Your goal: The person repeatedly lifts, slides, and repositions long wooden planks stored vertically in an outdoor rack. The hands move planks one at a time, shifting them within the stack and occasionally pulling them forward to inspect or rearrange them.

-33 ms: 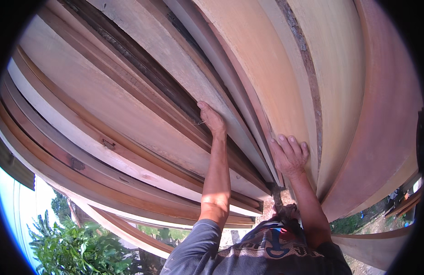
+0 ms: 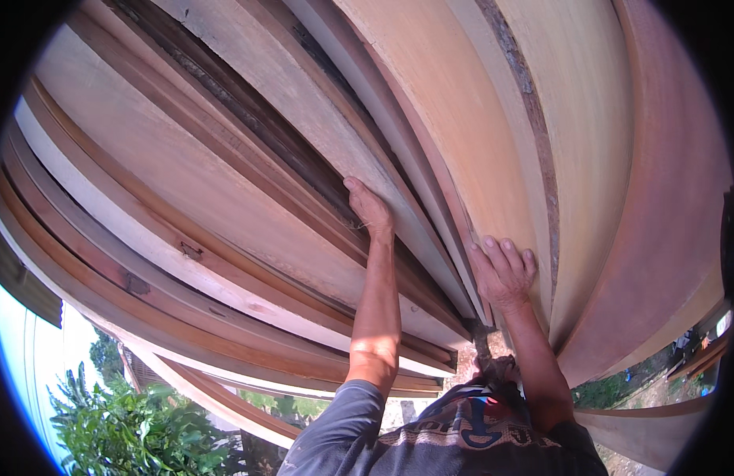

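Observation:
Tall wooden planks lean side by side in front of me, their lower ends gathered near my feet. My left hand (image 2: 370,209) is closed on the left edge of a greyish plank (image 2: 303,119). One digit shows along that edge, beside a dark gap; the other fingers are hidden. To the right, my right hand (image 2: 506,274) lies against the lower part of a wide, pale orange plank (image 2: 454,119), fingers slightly spread on its face. A narrower brownish plank (image 2: 403,135) stands between the planks that my hands touch.
A plank with a bark-like dark edge (image 2: 534,111) and a broad reddish-brown board (image 2: 668,182) stand on the right. More planks (image 2: 184,246) fan out on the left. Leafy green plants (image 2: 145,420) grow at lower left. A separate board (image 2: 653,432) crosses at lower right.
Almost nothing differs. The view has shifted very slightly; both hands stay at the same places on the planks.

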A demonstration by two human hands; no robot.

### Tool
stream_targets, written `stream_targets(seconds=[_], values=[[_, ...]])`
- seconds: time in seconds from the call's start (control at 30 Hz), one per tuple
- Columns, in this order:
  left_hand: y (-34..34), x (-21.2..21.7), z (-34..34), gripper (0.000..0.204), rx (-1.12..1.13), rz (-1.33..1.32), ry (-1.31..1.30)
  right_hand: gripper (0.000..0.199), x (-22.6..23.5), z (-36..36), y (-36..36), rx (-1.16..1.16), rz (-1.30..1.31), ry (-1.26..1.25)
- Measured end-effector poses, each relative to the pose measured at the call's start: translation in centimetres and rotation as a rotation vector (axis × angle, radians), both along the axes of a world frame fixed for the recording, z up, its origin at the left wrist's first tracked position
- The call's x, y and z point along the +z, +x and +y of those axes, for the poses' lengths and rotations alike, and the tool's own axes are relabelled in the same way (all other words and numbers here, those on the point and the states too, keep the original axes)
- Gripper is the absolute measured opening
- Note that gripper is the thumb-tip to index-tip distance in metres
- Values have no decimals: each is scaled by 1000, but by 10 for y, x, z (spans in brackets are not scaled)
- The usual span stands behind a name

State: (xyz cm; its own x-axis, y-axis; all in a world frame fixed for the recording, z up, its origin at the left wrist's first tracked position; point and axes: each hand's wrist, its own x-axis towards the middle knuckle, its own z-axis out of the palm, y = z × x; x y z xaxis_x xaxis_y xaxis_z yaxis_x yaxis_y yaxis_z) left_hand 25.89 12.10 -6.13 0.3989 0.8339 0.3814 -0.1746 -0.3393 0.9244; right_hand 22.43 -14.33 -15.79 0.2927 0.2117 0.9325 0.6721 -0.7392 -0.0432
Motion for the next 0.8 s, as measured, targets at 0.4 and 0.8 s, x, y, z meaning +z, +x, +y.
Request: stream_targets(seconds=[0.4, 0.8], values=[[32, 5, 24, 94, -15, -73, -9, 21, 2, -1, 5, 9, -20, 2], [0, -3, 15, 58, 28, 160, 345, 16, 11, -2, 3, -4, -65, 10]])
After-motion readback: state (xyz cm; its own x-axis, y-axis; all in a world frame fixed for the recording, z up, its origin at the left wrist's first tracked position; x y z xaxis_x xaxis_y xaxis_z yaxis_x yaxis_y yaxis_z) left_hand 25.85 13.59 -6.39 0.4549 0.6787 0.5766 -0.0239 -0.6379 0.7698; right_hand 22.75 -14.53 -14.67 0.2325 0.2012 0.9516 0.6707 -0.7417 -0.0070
